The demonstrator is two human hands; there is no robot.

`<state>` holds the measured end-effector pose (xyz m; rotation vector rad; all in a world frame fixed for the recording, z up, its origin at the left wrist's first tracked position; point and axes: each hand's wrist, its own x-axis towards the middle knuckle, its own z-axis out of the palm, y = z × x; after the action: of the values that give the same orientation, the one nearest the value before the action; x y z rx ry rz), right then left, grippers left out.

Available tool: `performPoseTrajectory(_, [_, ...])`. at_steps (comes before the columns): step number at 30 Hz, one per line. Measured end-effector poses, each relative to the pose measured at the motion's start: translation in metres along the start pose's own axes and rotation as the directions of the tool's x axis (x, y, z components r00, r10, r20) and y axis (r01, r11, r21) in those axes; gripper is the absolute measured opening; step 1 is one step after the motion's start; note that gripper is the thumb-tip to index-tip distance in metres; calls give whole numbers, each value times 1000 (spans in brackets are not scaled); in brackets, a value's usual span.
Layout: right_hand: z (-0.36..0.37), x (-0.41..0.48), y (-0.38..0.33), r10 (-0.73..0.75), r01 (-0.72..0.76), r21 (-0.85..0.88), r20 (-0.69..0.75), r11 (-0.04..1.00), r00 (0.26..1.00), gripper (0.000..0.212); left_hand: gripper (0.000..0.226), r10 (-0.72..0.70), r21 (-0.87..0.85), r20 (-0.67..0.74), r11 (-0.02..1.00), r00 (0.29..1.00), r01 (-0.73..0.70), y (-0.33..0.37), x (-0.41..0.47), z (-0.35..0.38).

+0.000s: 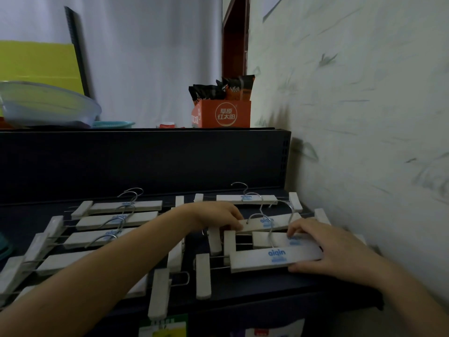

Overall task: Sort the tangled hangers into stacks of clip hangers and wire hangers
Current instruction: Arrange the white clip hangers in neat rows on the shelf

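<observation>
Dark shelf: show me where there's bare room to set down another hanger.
Two patches. The front right strip, between the nearest hanger in the right hand and the shelf's front edge. The back left corner, between the back panel and the left row of hangers. Crowded: that row, and the overlapped hangers that the left hand holds.

I'm seeing only white clip hangers (145,205), each a pale bar with blue print, a wire hook and a clip at each end, all lying flat on the shelf (267,285). The left row (97,222) is lying overlapped, stepping toward me. On the right, the front hanger (257,260) is lying atop a tangle, the middle hanger (279,221) tilting behind it, the back hanger (257,198) lying apart.
</observation>
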<state>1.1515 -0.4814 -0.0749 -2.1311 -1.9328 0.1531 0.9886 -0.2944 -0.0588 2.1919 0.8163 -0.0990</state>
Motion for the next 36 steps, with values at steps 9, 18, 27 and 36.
performPoseTrajectory(9, [6, -4, 6, -44, 43, -12, -79, 999, 996, 45, 26, 73, 24, -84, 997, 994, -72, 0, 2, -14])
performPoseTrajectory(18, [7, 1, 12, -61, 61, 1, -87, 998, 994, 46, 34, 50, 109, -169, 994, 984, -32, -15, 9, -33])
performPoseTrajectory(27, [-1, 19, 12, -90, 95, 72, -72, 993, 993, 34, 36, 217, 264, -140, 949, 966, -175, -11, 19, -25])
performPoseTrajectory(36, [-5, 24, 18, -114, 119, 80, -65, 990, 991, 42, 44, 289, 507, -155, 844, 945, -175, -27, 23, -29])
